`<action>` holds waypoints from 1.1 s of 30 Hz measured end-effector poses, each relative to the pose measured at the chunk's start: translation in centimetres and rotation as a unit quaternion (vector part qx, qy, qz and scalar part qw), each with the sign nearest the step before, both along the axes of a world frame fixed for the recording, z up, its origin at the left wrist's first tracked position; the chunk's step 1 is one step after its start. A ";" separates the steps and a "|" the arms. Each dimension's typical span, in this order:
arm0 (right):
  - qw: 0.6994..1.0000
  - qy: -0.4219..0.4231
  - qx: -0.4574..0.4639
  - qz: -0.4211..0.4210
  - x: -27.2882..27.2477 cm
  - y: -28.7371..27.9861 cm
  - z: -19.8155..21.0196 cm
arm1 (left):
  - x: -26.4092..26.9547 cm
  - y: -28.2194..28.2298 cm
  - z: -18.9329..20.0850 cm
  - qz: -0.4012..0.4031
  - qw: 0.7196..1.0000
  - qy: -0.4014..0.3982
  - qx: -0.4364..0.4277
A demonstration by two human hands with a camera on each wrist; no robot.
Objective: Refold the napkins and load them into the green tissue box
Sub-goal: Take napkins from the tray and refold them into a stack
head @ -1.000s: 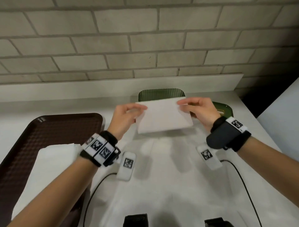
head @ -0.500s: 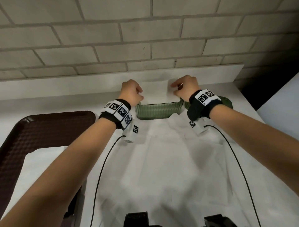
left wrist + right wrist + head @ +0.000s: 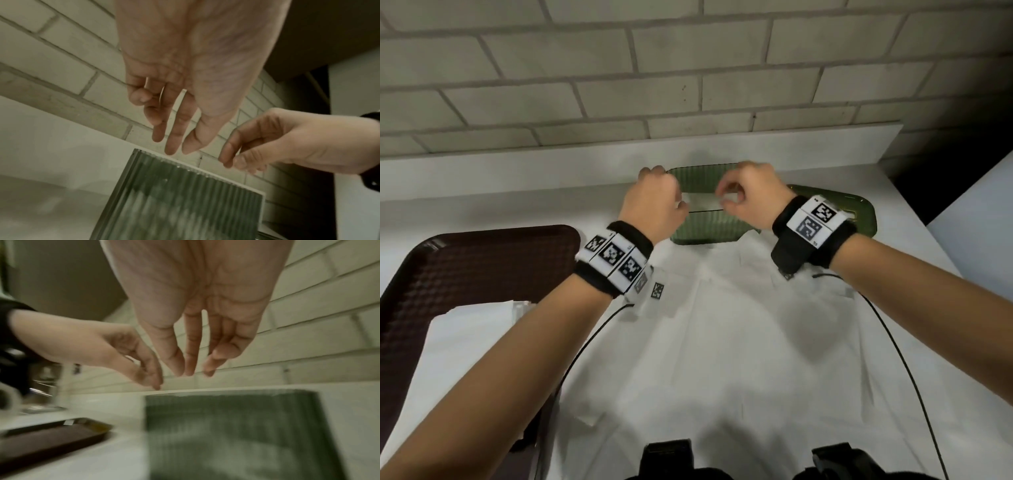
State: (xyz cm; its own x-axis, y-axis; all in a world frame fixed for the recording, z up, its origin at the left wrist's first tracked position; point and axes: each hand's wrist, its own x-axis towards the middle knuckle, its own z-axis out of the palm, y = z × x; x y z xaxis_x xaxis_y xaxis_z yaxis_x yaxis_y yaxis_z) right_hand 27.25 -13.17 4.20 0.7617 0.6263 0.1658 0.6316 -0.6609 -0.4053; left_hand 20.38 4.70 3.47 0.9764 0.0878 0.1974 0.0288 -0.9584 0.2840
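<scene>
Neither hand holds anything: the left hand [image 3: 655,202] and the right hand [image 3: 748,195] hover over the green box [image 3: 702,228] with fingers relaxed and hanging down, tips just above its rim, as both wrist views show. From the head view the box sits at twelve o'clock on the white counter [image 3: 722,342], against the low ledge under the brick wall [image 3: 619,68]. A white folded napkin [image 3: 703,200] lies inside it, glimpsed between the two hands. The box's green lid [image 3: 859,212] rests just beside it at one o'clock. At eight o'clock a brown tray [image 3: 465,267] carries a stack of napkins [image 3: 472,329] not yet loaded.

Paper this thin looks nearly weightless, limp and easy to crease or tear, so it will flop open unless supported. I would pinch the next sheet lightly at two corners of one edge, one hand per corner, and lower it flat into the box.
</scene>
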 end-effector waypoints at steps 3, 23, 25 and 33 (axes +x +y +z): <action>0.989 0.113 -0.040 0.090 -3.9 0.4 -1.5 | -3.6 -0.4 -0.3 -0.013 0.999 0.019 -0.027; 0.948 0.276 0.086 0.131 -7.3 0.3 -1.4 | -11.9 -2.5 -4.5 0.021 0.967 0.155 -0.200; 0.946 0.282 0.090 0.131 -7.2 0.1 -1.0 | -11.8 -2.9 -4.3 0.017 0.967 0.132 -0.217; 0.972 0.212 0.027 0.099 -5.9 -1.6 0.1 | -11.4 -2.0 -2.2 -0.060 0.933 0.063 -0.350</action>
